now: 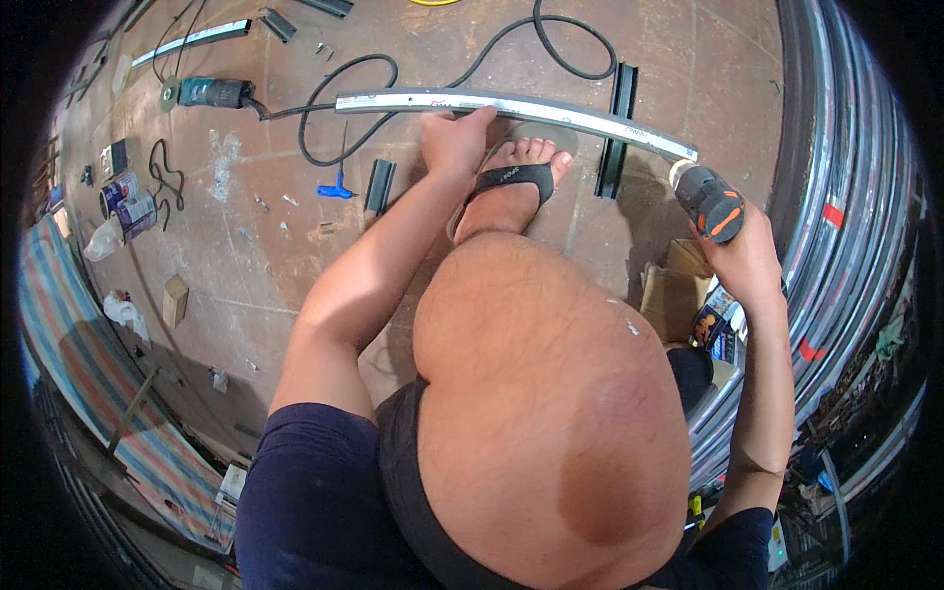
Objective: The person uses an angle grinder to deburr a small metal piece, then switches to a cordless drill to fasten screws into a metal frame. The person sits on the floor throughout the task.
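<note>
A long metal profile with a white printed face (551, 110) lies across in front of me, its right part over a dark metal channel (619, 88). My left hand (457, 143) is closed on its near edge, left of the middle. In my right hand (742, 254) is a black and orange cordless drill (710, 202), its pale nose at the profile's right end. The drill's tip and any bit are hidden from view. My foot in a black flip-flop (513, 179) rests close to the profile, between the two hands.
An angle grinder (214, 92) with a looping black cable lies at the left. Nearer are a blue-handled hex key (336, 189) and a short dark profile piece (380, 187). An open cardboard box (671, 293) stands by my right knee, beside long stacked profiles (821, 147). Striped sheeting (84, 329) borders the left.
</note>
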Action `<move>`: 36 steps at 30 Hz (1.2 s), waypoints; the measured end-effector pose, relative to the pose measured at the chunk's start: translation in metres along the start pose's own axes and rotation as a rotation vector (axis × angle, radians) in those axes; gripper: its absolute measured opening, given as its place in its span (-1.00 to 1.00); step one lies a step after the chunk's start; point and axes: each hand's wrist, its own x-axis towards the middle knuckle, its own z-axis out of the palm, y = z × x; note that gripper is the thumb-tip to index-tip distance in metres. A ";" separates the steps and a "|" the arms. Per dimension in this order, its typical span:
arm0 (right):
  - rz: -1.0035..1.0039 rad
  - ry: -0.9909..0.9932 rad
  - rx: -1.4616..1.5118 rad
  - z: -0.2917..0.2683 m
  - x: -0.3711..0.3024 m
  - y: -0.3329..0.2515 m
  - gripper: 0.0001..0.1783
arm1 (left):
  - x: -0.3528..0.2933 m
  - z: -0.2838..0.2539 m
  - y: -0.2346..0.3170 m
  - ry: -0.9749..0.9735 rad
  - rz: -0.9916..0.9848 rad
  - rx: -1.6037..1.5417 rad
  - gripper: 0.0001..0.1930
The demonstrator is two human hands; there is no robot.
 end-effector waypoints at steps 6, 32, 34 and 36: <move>0.142 -0.091 -0.020 0.011 0.000 -0.002 -0.64 | -0.002 0.020 0.013 -0.124 1.211 0.666 -0.45; 0.005 -0.040 -0.039 0.028 0.049 -0.009 -0.60 | 0.064 0.041 -0.011 -0.319 1.257 0.717 -0.55; 0.010 -0.036 -0.040 0.027 0.048 -0.008 -0.61 | 0.063 0.041 -0.012 -0.306 1.279 0.697 -0.55; 0.008 -0.046 -0.030 0.026 0.045 -0.008 -0.61 | 0.059 0.040 -0.014 -0.308 1.270 0.704 -0.55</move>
